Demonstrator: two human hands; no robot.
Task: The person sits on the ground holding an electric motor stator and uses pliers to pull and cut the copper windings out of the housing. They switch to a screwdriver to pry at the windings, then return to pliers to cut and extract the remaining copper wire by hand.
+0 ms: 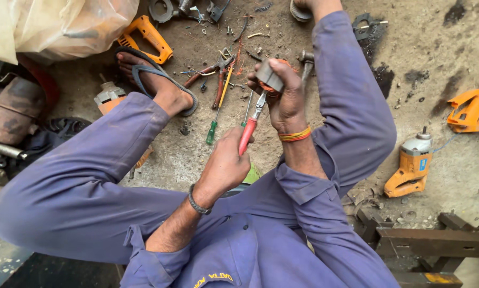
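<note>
Head view: a person in blue work clothes sits on a dirt floor point(436, 48) and works between the knees. The right hand point(284, 93) is closed around a small grey metal motor part point(270, 74) with orange-red winding wire showing at its edge, held up above the floor, roughly at the middle of the picture. The left hand point(226, 162) is closed around the red handles of a pair of pliers point(251, 120). The pliers' long axis runs steeply, from the handles low by the left hand up and slightly right to the nose, which points at the underside of the motor part and seems to touch or grip the wire there; whether the nose has actually caught a strand is too small to tell.

Judged from this, the work on the winding is in progress: wire is still on the part, and none visibly hangs loose from it, so most of it looks left to do.

On the floor beyond the hands lie a second pair of pliers with dark red handles point(210, 72), a green-handled screwdriver point(218, 106) and scattered screws. An orange drill body point(412, 165) lies to the right, an orange housing shell point(146, 37) at upper left near the sandalled foot point(154, 80).
</note>
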